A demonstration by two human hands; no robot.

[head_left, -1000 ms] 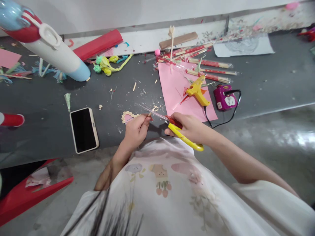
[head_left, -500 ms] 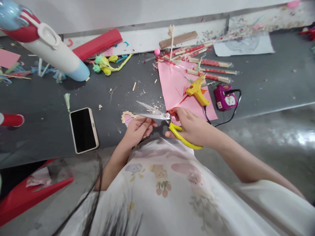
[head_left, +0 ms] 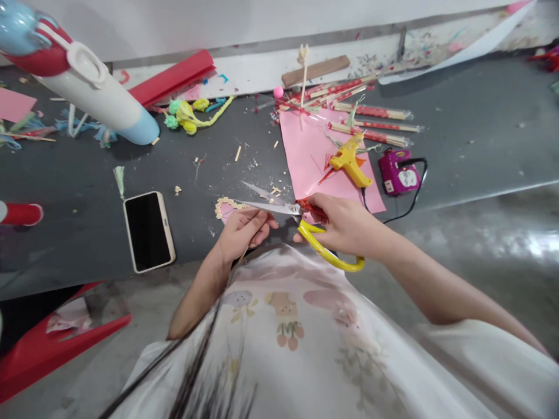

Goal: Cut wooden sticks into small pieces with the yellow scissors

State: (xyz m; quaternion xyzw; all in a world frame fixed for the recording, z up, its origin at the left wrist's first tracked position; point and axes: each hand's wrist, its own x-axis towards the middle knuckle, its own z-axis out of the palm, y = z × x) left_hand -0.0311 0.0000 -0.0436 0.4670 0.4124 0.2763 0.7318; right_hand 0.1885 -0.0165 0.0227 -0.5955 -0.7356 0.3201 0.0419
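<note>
My right hand (head_left: 345, 224) grips a pair of scissors (head_left: 279, 206) with a yellow lower handle, and the blades are spread apart, pointing left. Just under the lower blade is my left hand (head_left: 248, 230), its fingers pinched together near the table's front edge. What they pinch is too hidden to name; a thin tan strip shows below that hand. Left of these fingers lies a pink piece edged with small pale bits (head_left: 225, 208). Short cut stick pieces (head_left: 275, 191) lie scattered behind the blades.
A yellow glue gun (head_left: 349, 163) rests on pink paper (head_left: 301, 151), wired near a purple box (head_left: 399, 171). Wrapped stick bundles (head_left: 375, 110) lie behind. On the left are a phone (head_left: 148, 231), a bottle (head_left: 100, 87) and yellow yarn (head_left: 190, 116). White paper (head_left: 463, 55) curls up at back right.
The white paper at the back right lay flat and now lifts and curls up. The scissors' yellow handle has swung slightly down, with the blades still apart. My left hand has barely moved.
</note>
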